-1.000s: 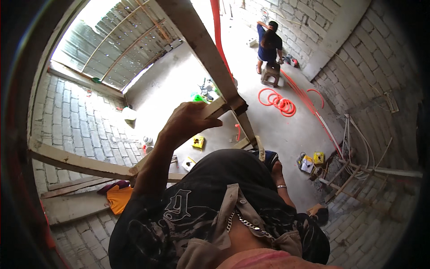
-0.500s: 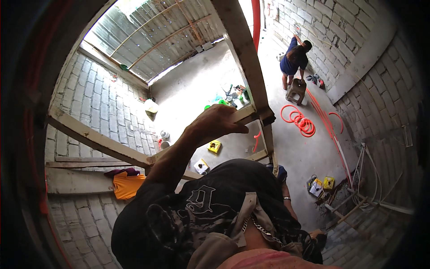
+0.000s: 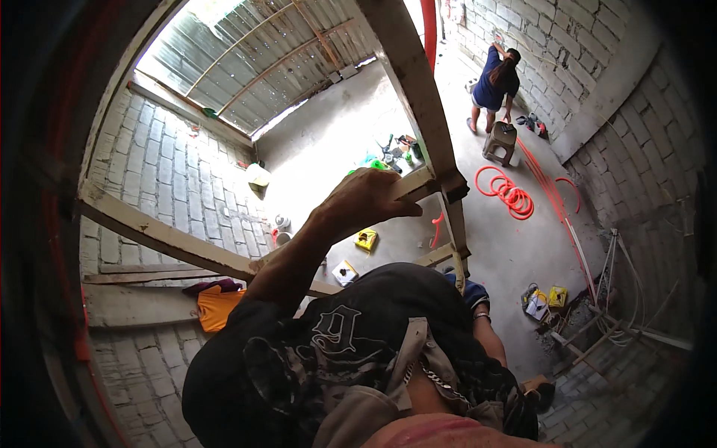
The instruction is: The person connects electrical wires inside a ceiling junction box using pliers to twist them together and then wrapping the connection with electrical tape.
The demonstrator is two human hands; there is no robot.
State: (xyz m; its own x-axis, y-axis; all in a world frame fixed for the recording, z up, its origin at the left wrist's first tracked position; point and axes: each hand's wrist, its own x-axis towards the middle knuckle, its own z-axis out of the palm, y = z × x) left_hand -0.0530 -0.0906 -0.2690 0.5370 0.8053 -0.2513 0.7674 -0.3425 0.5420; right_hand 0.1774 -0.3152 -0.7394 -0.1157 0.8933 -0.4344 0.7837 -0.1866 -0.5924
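My left hand [image 3: 364, 196] is closed around a pale wooden crossbar [image 3: 415, 184], its thumb curling beneath the bar. That bar joins a long wooden rail [image 3: 418, 97] of a ladder-like frame, which spreads around my body. Below on the right, a forearm with a bracelet [image 3: 482, 314] hangs beside blue denim. My right hand [image 3: 482, 305] is small there and mostly hidden, so its fingers cannot be made out.
Far right, another person [image 3: 499, 78] in dark blue reaches to the block wall, other hand near a stool [image 3: 501, 142]. Coiled orange tubing [image 3: 515, 203] and straight orange pipes [image 3: 545, 179] lie on the floor. Yellow boxes [image 3: 365, 240] and an orange shirt [image 3: 219, 306] are below left.
My left hand keeps its hold on the crossbar. The whole view has shifted slightly, and the other person has shifted a foot and stands a little apart from the stool.
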